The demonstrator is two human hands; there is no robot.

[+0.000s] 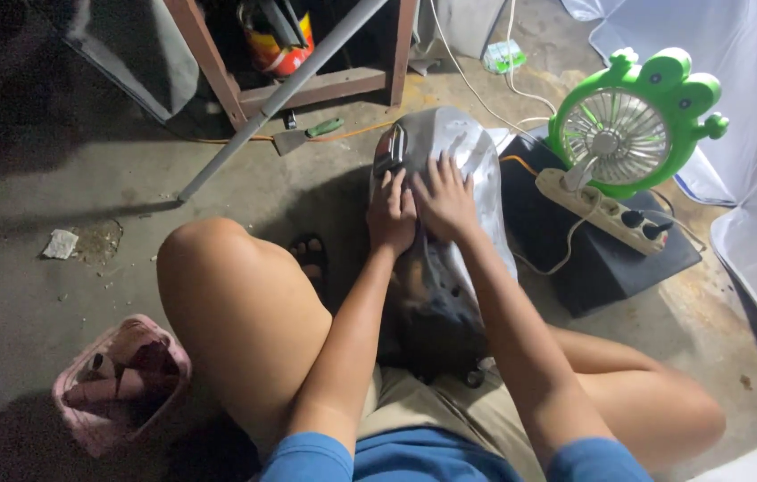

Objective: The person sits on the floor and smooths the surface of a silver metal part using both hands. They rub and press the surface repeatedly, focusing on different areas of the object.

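Observation:
A bare grey metal fuel tank point(450, 152) lies on the concrete floor between my knees, its far end pointing away from me. My left hand point(391, 214) rests on top of the tank with fingers curled and pressed together. Beside it my right hand point(445, 198) lies flat on the metal, fingers spread. The two hands touch side by side. What, if anything, sits under the palms is hidden.
A green frog-shaped fan point(628, 125) and a white power strip point(602, 210) sit on a black box point(611, 259) at right. A pink basket point(120, 379) of rolled paper stands at left. A scraper point(303, 136), a grey pipe point(280, 94) and a wooden frame point(316, 85) lie ahead.

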